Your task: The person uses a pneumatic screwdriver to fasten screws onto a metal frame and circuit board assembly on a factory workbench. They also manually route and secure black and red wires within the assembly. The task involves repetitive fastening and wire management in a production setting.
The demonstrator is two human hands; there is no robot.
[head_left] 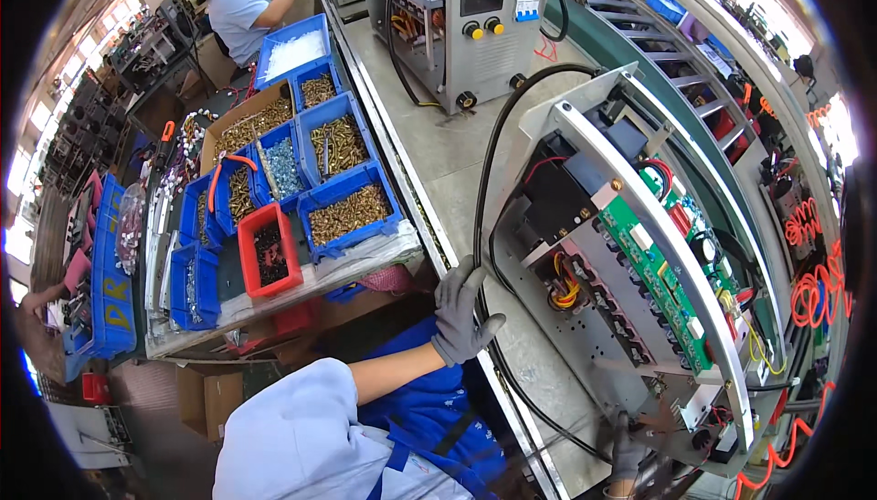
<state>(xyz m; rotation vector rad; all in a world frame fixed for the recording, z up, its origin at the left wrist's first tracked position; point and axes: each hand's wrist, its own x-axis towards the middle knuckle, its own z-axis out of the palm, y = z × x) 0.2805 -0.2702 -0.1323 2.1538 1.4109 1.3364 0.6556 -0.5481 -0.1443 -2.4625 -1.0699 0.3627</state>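
Observation:
My left hand (pixel 464 313), in a grey glove, is at the near edge of the metal worktop. Its fingers curl round a thick black cable (pixel 491 167), with the thumb sticking out to the right. The cable arches up and back over an open machine chassis (pixel 585 340), and a length of it runs down along the worktop. Green circuit boards (pixel 653 267) and bundled wires show inside the chassis. At the lower edge, my right hand (pixel 628 452), gloved in dark grey, is by the chassis's near lower end. Its fingers are mostly hidden and dim.
Blue bins (pixel 352 217) of brass fasteners and a red bin (pixel 269 249) of dark screws stand on the left bench. A second machine (pixel 480 39) with a front panel stands behind. A co-worker (pixel 242 11) sits at far left. Red coiled hoses (pixel 813 294) hang at right.

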